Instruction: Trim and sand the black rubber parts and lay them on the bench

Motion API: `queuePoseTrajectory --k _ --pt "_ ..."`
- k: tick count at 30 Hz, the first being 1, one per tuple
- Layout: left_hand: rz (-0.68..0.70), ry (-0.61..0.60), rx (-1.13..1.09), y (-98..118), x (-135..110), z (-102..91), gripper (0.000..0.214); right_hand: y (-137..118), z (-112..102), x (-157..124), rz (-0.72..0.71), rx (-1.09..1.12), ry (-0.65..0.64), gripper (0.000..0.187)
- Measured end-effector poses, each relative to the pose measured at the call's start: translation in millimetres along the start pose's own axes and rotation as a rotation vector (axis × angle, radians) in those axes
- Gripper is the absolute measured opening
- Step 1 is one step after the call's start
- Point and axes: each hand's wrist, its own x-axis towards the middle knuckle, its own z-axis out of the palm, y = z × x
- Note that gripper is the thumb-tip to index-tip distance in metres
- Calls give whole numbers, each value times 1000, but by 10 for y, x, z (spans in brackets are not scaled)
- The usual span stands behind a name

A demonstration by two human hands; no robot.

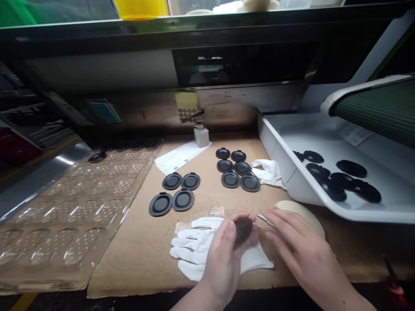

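Note:
My left hand (223, 259) is closed around a small black lid (243, 231), tilted up above a white cotton glove (194, 246) that lies flat on the cardboard. Just to the right, my right hand (301, 250) has its fingers together on a thin pale tool (266, 220), blurred and mostly hidden by the fingers. Its tip points toward the lid without clearly touching it. Beyond my hands, several black oval lids (183, 200) with small tabs lie on the left, and another group of black lids (230, 179) lies further right.
A white bin (301, 203) with several black parts (343, 181) stands at right. A crumpled white glove (267, 170) lies against it, and a cream rounded object (304, 211) is behind my right hand. Clear blister trays (65, 216) cover the left. A pump bottle (201, 136) rests on paper (181, 157).

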Motion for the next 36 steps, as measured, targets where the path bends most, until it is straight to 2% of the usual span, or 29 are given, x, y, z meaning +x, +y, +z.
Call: queuePoseTrajectory --k 2,5,8,11,13,16,20,23,25,28,32,34,36 --pt "-30 2 -77 15 2 12 38 -99 -19 116 -58 132 -15 31" --pt "-70 2 -152 33 20 3 44 -188 -16 349 -106 218 -42 20" --pt "-103 40 -280 3 65 -41 56 -164 95 741 -2 188 -140 19" --pt "-91 68 -317 -84 130 -99 51 -114 367 1316 156 99 -270 19" --pt "-65 61 -291 -154 174 -137 38 -123 624 1728 207 66 -339 18" --pt "-44 22 -293 -226 229 -184 36 -227 1016 2239 281 10 -456 24" --pt "-64 15 -295 -233 276 -207 35 -449 1344 2587 271 -11 -583 28" --pt "-116 73 -253 -227 298 -200 30 -541 1341 2667 182 -1 -612 28" --pt "-105 100 -242 -235 306 -197 33 -505 1196 2699 147 -21 -579 29" --pt "-67 156 -229 -240 301 -194 45 -262 752 2764 155 -108 -485 30" --pt "-70 222 -187 -187 279 -165 49 390 -206 2787 256 -307 -333 32" --pt "-77 241 -160 -152 276 -142 48 816 -767 2678 353 -422 -264 33" --pt "-83 249 -128 -128 274 -119 48 1263 -1308 2456 478 -527 -197 33"
